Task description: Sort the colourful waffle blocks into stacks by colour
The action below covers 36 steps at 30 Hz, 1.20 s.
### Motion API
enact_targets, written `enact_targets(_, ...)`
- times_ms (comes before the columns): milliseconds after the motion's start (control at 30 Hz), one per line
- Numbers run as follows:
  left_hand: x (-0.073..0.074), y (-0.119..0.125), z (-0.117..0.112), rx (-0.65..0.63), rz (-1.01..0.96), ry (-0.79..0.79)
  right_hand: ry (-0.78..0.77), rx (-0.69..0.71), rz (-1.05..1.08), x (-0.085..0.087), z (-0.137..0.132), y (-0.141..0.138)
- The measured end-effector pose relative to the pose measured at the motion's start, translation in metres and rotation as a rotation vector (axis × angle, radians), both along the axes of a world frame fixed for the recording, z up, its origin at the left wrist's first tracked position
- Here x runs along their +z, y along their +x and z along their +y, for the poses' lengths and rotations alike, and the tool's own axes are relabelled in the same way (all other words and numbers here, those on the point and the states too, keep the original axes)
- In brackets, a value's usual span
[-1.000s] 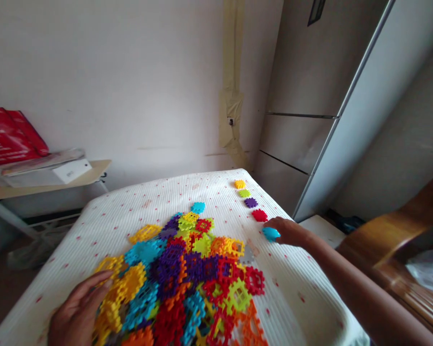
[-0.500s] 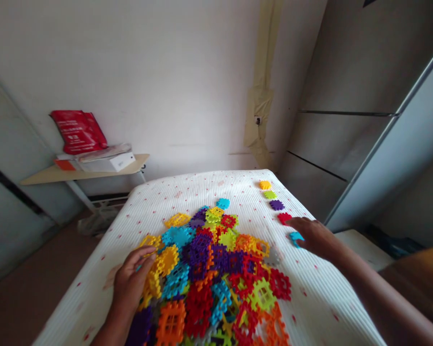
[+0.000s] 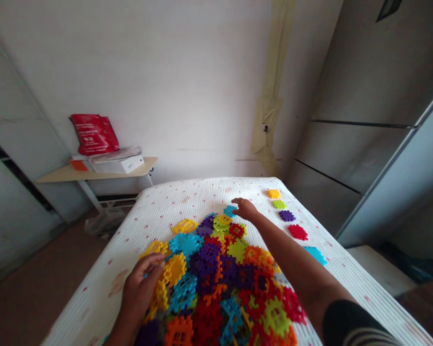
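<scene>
A heap of interlocking plastic waffle blocks in many colours covers the near half of a white ribbed mattress dotted with red. My right hand reaches across the heap, fingers apart, with a cyan block just beside the fingertips at the far edge. My left hand rests curled at the heap's left side against a yellow block. Whether it grips anything is hidden. Along the mattress's right side runs a row of single blocks: yellow, green, purple, red and cyan.
Behind the mattress's far left corner stands a narrow shelf table bearing a white box and a red bag. Grey cabinet doors rise on the right. A brown floor lies to the left.
My right hand has left the cyan block at the end of the row and moved up and left over the heap. The view has turned slightly. My left hand stays near the heap's left side.
</scene>
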<state>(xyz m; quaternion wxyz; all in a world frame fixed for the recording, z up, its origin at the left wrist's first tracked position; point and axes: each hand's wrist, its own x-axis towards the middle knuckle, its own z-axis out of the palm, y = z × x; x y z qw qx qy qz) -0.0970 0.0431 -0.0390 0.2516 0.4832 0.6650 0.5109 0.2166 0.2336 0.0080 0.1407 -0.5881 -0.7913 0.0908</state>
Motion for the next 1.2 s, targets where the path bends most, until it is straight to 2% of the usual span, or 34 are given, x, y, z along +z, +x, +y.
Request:
enact_targets(100, 0.003, 0.001, 0.000, 0.008, 0.044, 0.014, -0.046, -0.042, -0.025, -0.010, 0.017, -0.016)
enact_targets(233, 0.003, 0.002, 0.001, -0.004, 0.055, 0.028, -0.083, -0.063, -0.018, -0.017, 0.028, -0.019)
enact_targets(333, 0.005, 0.003, 0.001, -0.003, 0.061, 0.039, -0.071, -0.043, 0.034, -0.015, 0.029, -0.009)
enact_targets(467, 0.008, 0.004, -0.001, -0.007, 0.050, 0.036, -0.016, -0.001, 0.133, -0.003, 0.019, 0.019)
enact_targets(600, 0.003, 0.002, 0.000, -0.026, 0.026, 0.045, 0.037, 0.053, 0.191, 0.018, -0.010, 0.069)
enact_targets(733, -0.005, -0.002, 0.003, -0.039, 0.003, 0.016, 0.064, 0.137, 0.178, 0.035, -0.055, 0.134)
enact_targets(867, -0.004, -0.001, 0.004, -0.015, -0.005, -0.043, 0.052, 0.115, 0.056, 0.041, -0.106, 0.184)
enact_targets(1033, 0.007, 0.007, 0.001, 0.005, -0.020, -0.076, 0.007, 0.119, -0.052, 0.027, -0.152, 0.209)
enact_targets(1200, 0.008, 0.010, -0.001, 0.052, -0.002, -0.060, -0.003, 0.137, -0.103, 0.016, -0.165, 0.216)
